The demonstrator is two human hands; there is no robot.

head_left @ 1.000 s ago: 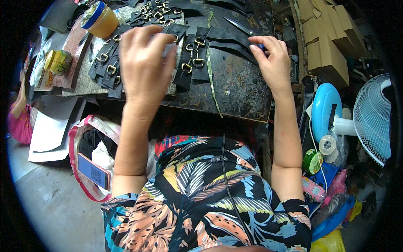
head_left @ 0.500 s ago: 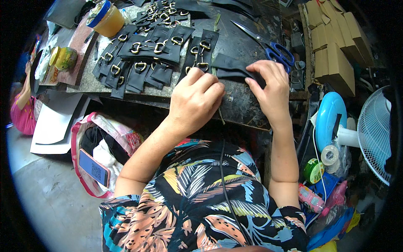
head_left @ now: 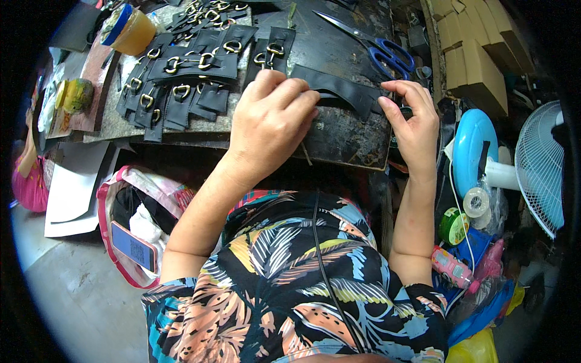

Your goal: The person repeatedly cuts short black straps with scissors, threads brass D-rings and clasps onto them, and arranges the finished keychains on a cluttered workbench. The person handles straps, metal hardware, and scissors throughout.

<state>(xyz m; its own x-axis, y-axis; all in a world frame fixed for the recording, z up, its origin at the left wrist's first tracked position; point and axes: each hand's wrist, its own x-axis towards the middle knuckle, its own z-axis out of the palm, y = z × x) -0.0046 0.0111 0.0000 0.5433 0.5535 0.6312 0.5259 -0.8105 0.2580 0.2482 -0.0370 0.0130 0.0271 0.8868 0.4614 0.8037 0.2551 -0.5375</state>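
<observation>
A black leather-like strip (head_left: 342, 88) arches over the dark worktable, with another dark layer partly visible beneath its left part. My left hand (head_left: 272, 118) is closed in a pinch at the strip's left end; its fingertips are mostly hidden behind the knuckles. Beside the right end, my right hand (head_left: 417, 118) has thumb and forefinger apart, close to the strip's edge. Just left of the strip lie black straps with gold-coloured metal rings (head_left: 275, 49). Many similar ringed straps (head_left: 193, 66) are heaped farther left.
Blue-handled scissors (head_left: 390, 57) lie open beyond my right hand. A blue-rimmed tub (head_left: 130, 33) and a yellowish jar (head_left: 77, 95) stand at the left. Cardboard boxes (head_left: 475, 72) and a white fan (head_left: 538, 166) are at the right. A bag with a phone (head_left: 133, 247) sits below the table.
My right hand has moved right, and its thumb and forefinger now stand at the strip's right edge. The strip has turned and bows upward. The whole view has shifted slightly.
</observation>
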